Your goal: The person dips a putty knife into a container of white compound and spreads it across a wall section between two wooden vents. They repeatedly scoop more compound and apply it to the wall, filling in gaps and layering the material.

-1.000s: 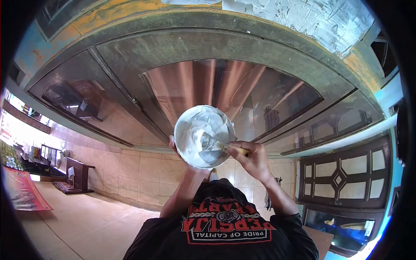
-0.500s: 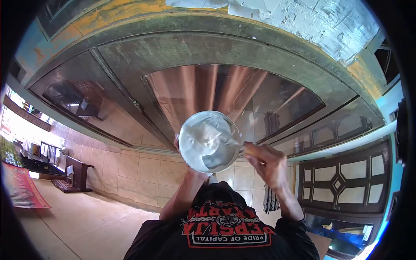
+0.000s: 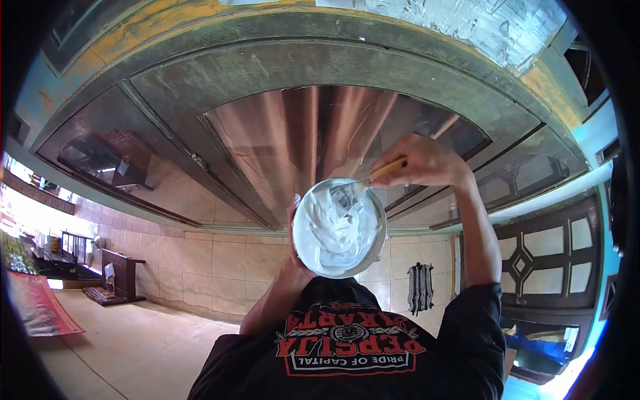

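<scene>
A round white bowl point(image 3: 381, 243) holds a thick white paste point(image 3: 339, 232) and is tilted toward the camera. At its left side my left hand point(image 3: 295, 250) grips the bowl, with most of the fingers hidden behind it. Above and to the right of the bowl, my right hand point(image 3: 421, 162) is closed around the yellowish wooden handle of a scraper point(image 3: 388, 171). The scraper's blade dips into the paste near the bowl's upper rim and is coated in white.
Dark wooden door panels point(image 3: 267, 73) with glass and a brown curtain point(image 3: 303, 133) stand in front. A striped grey mat point(image 3: 420, 288) lies on the tiled floor point(image 3: 213, 267). At the left are a wooden stand point(image 3: 120, 273) and a red sheet point(image 3: 40, 303).
My right hand has moved up, taking the scraper from the bowl's right side to its upper part. The bowl has shifted slightly right and down in view.
</scene>
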A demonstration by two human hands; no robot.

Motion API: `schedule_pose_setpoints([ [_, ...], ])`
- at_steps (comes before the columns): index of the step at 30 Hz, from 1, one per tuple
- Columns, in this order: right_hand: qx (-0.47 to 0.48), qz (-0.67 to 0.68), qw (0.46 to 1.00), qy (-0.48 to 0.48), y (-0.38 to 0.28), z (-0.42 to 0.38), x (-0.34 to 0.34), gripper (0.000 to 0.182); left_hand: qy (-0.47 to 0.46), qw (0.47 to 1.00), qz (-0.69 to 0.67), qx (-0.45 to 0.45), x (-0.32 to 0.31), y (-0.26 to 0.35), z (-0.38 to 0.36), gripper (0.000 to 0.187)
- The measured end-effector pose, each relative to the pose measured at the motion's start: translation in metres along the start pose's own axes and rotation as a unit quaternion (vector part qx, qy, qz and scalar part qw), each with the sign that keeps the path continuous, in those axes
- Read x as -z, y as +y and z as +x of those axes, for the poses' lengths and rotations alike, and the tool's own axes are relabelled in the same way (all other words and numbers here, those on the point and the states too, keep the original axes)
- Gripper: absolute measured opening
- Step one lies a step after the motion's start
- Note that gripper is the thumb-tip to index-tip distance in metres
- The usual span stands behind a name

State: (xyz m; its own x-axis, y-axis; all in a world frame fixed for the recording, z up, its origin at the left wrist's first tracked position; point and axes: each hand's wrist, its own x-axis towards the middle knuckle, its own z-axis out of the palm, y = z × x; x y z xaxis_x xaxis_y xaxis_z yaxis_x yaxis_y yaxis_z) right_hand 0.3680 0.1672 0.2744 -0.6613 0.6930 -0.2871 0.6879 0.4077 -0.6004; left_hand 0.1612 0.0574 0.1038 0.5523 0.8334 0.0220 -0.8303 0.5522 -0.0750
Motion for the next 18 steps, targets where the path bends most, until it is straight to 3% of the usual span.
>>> schedule_pose_setpoints([
  [2,-0.004,0.018,0.999,-0.048,-0.004,0.015,0.003,0.03,0.013,1.0,0.013,0.008,-0.005,-0.004,-0.002,0.08],
  [4,-0.007,0.036,0.995,-0.098,-0.007,0.024,0.0,0.031,-0.042,0.997,-0.026,0.061,-0.008,-0.007,-0.005,0.079],
  [6,0.082,0.045,0.985,-0.144,-0.008,0.03,-0.004,0.033,-0.01,0.998,-0.048,0.05,0.011,-0.004,-0.001,0.08],
  [10,0.084,-0.022,0.99,-0.11,-0.03,0.002,0.0,0.033,0.02,0.999,0.03,-0.008,0.006,0.0,-0.006,0.082],
  [12,0.169,-0.07,0.982,0.039,-0.028,-0.021,-0.003,0.033,0.111,0.984,0.07,-0.116,-0.006,0.001,-0.008,0.084],
  [13,0.17,-0.07,0.982,0.036,-0.027,-0.031,-0.007,0.033,0.112,0.984,0.069,-0.118,-0.005,0.003,-0.008,0.084],
  [15,0.187,-0.127,0.963,0.15,-0.026,-0.049,-0.014,0.033,0.083,0.987,0.063,-0.121,-0.003,0.008,-0.006,0.082],
  [18,0.165,-0.125,0.953,0.222,-0.017,-0.057,-0.029,0.029,0.038,0.99,0.056,-0.121,0.004,0.015,-0.002,0.079],
])
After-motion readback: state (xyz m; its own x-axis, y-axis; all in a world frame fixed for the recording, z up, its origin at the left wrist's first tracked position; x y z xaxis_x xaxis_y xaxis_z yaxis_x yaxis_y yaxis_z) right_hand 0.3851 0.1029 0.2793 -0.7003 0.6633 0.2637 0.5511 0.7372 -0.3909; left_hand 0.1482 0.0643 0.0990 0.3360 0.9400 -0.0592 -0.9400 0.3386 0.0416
